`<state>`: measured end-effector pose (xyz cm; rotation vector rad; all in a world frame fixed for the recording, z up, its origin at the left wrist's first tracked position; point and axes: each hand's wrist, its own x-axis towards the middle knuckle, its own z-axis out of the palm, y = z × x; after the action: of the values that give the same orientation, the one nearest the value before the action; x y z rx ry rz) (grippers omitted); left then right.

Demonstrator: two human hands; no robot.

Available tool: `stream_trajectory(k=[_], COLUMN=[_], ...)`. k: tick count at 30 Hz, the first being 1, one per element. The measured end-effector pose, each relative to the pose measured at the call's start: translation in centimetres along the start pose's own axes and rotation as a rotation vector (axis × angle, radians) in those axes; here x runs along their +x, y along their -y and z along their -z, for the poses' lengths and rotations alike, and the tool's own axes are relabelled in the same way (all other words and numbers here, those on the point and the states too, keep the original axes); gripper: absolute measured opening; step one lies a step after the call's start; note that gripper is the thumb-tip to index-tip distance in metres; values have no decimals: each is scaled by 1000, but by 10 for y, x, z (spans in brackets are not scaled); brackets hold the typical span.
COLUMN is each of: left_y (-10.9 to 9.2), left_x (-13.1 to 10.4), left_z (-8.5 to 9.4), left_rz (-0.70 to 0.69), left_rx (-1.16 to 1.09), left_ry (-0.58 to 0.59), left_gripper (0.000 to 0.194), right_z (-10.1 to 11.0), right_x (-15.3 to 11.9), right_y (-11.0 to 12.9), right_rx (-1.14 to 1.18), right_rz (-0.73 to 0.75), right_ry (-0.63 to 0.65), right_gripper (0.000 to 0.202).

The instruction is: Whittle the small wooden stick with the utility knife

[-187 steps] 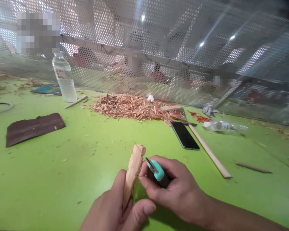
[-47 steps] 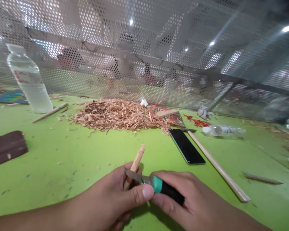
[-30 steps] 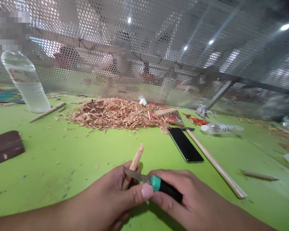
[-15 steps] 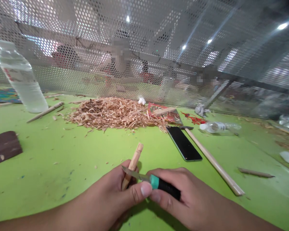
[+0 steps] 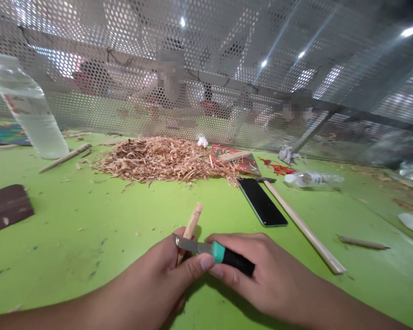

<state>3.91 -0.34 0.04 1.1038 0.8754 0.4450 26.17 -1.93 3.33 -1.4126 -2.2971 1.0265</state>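
My left hand (image 5: 168, 275) is closed on a small piece of wood (image 5: 193, 221), whose notched upper end sticks up above the fingers. A knife (image 5: 234, 260) with a black and teal handle is gripped in my right hand (image 5: 258, 270). Its blade points left and lies across the wood, hiding part of it. My left thumb is close to the blade's base and to the fingertips of my right hand. The lower end of the wood is mostly hidden by my left hand.
Beyond my hands lie a heap of wood shavings (image 5: 165, 160), a phone (image 5: 263, 201), a hammer (image 5: 306, 229) and a small bottle (image 5: 313, 179). A large bottle (image 5: 30, 110) stands at left, near brown sandpaper (image 5: 8, 208). A perforated screen (image 5: 124, 91) backs the green table (image 5: 106, 215).
The knife blade has turned so more of its flat side shows, and it sits slightly further left across the wood. Both hands still hold their things.
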Motion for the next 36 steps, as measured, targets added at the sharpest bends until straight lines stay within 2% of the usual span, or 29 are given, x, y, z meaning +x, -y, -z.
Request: stream_trajectory(k=[4,7,11,17,27,33,36], left_y=[-4,-2,0,1,5,2,1], left_x=[-1,0,0,2,4,4,4], left_z=[-4,-4,-3,0,5,3,5], left_rz=[13,3,10,84,48,27,36], left_rx=[130,157,163,74,10,-61,-63], left_ry=[-46,-25,-11,40,89,60,105], left_gripper=[48,53,49,55,62,57,55], right_z=[-9,-15,-22,-28,-29,-32,-28], right_x=[-2,-3,-4,-3,-2,-3,-3], right_y=[-4,-8,-13,-16,-18,-21,-18], right_rx=[-81,-127,-177,-268,-458,-504,-376], right_rz=[3,29,92,138,272,302,233], right_ry=[-74,-136,-246,-310,-462,-504,-447], right_gripper=[38,41,43,40,45,43,44])
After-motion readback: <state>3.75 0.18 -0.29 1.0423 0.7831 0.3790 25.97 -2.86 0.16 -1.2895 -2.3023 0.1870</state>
